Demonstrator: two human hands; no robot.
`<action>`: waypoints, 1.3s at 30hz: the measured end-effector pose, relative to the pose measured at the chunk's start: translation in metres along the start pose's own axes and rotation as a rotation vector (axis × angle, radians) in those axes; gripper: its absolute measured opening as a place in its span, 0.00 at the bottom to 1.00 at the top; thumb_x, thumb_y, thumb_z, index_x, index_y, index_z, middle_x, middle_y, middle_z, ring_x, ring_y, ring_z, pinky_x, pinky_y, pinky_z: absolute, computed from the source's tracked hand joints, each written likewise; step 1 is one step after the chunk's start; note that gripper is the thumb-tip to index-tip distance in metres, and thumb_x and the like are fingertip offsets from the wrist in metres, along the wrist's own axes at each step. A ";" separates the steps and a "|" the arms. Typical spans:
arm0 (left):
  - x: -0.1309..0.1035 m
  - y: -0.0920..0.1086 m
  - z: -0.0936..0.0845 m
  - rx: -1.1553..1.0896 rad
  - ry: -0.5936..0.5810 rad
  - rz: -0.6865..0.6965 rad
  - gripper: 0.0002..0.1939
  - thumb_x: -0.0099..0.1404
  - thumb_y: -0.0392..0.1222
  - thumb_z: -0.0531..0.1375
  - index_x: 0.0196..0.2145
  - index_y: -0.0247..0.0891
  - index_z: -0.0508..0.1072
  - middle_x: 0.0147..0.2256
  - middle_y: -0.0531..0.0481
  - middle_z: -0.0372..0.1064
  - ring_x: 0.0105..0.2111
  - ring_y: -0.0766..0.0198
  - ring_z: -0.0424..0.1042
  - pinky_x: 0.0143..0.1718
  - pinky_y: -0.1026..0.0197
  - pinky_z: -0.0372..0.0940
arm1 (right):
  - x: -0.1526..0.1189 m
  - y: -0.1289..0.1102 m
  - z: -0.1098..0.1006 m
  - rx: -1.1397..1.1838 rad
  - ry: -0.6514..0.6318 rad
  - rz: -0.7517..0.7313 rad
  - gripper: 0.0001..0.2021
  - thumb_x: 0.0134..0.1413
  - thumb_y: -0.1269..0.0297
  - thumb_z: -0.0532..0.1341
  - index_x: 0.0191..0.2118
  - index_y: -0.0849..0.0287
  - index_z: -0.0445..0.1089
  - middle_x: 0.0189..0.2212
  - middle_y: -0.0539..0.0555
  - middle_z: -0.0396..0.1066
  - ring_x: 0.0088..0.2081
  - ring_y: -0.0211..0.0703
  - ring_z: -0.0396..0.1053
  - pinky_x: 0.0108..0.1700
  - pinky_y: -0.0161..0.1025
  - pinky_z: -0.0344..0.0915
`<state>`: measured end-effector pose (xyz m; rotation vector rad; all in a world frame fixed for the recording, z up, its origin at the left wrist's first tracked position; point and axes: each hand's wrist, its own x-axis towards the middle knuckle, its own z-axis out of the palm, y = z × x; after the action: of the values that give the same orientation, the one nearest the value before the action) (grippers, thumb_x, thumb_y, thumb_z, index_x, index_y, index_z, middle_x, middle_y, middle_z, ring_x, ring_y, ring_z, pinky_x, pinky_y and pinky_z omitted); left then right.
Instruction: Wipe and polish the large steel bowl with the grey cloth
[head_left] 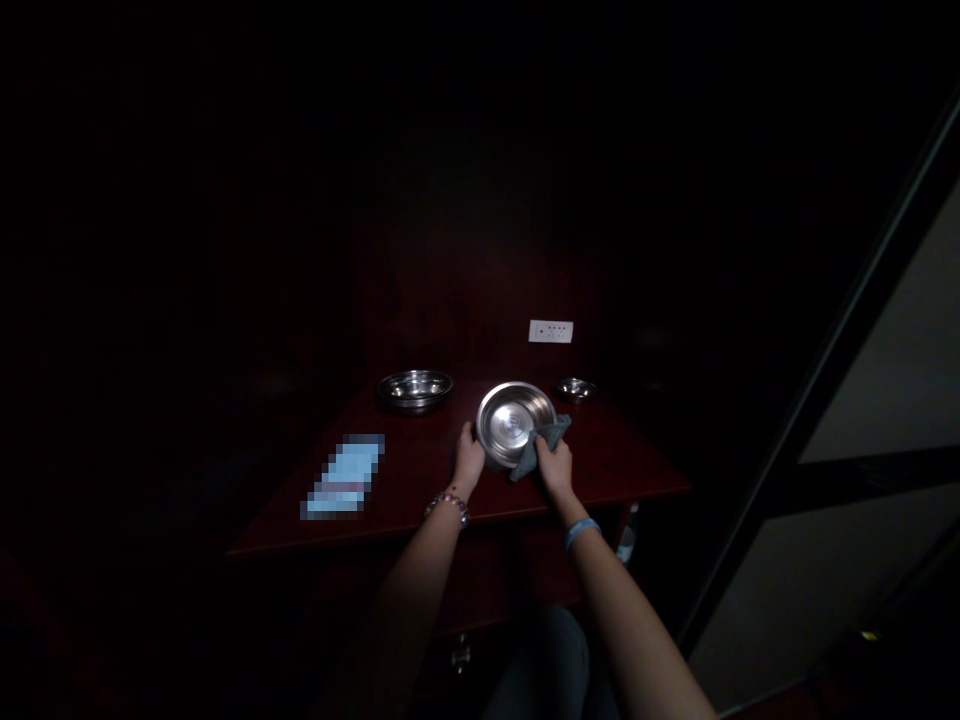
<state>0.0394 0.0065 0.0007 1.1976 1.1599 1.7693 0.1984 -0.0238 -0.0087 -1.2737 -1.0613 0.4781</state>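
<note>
Head view. Item one: round stainless-steel bowl (510, 425), tilted with its opening toward me, held over the counter (420, 475); contact beneath it, I cannot tell. Item two: my left hand (470, 460), fingers grasping the bowl's left rim. Item three: my right hand (556, 467), fingers clenched on a grey-green cloth (553, 432) folded over the right rim.

Handling notes, my judgement: left grip firm, cloth pressed flat between thumb and steel, bowl turned in short steps so the rim passes evenly through the fold; bare fingertips off the polished inside.

Surface: dark red, glossy wood. Back left, stacked steel basins (415, 400); back right, a small steel bowl (576, 391); front left, a blurred-out pale-blue item (345, 478).

Room: very dim; white wall socket (551, 331) behind, pale panels (877, 350) at right.
</note>
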 end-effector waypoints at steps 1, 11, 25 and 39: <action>0.000 0.001 0.000 -0.002 -0.001 -0.001 0.10 0.56 0.35 0.63 0.38 0.38 0.74 0.38 0.44 0.77 0.48 0.51 0.73 0.57 0.49 0.65 | 0.000 0.000 0.000 0.001 0.001 -0.002 0.13 0.53 0.57 0.61 0.33 0.62 0.77 0.34 0.62 0.81 0.37 0.52 0.78 0.40 0.39 0.71; 0.008 -0.008 -0.002 0.019 -0.028 0.015 0.02 0.54 0.35 0.61 0.29 0.37 0.71 0.30 0.49 0.74 0.36 0.59 0.73 0.48 0.53 0.68 | 0.001 0.002 0.001 0.001 0.020 0.006 0.12 0.52 0.57 0.61 0.31 0.61 0.76 0.33 0.61 0.81 0.37 0.52 0.78 0.39 0.38 0.71; 0.011 -0.014 -0.002 -0.006 -0.039 0.004 0.05 0.52 0.36 0.61 0.30 0.35 0.72 0.33 0.45 0.76 0.38 0.56 0.74 0.49 0.51 0.68 | 0.003 0.006 0.001 -0.014 -0.005 0.009 0.14 0.52 0.56 0.61 0.33 0.62 0.77 0.35 0.62 0.81 0.37 0.52 0.78 0.40 0.39 0.70; 0.010 -0.012 -0.002 0.027 -0.018 -0.005 0.08 0.52 0.35 0.64 0.33 0.35 0.75 0.36 0.43 0.78 0.40 0.54 0.76 0.49 0.53 0.67 | 0.002 0.004 0.001 0.004 -0.006 -0.004 0.13 0.52 0.58 0.62 0.34 0.63 0.78 0.35 0.62 0.81 0.38 0.52 0.78 0.40 0.38 0.70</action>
<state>0.0348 0.0193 -0.0071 1.2235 1.1784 1.7410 0.1992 -0.0208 -0.0115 -1.2669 -1.0669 0.4807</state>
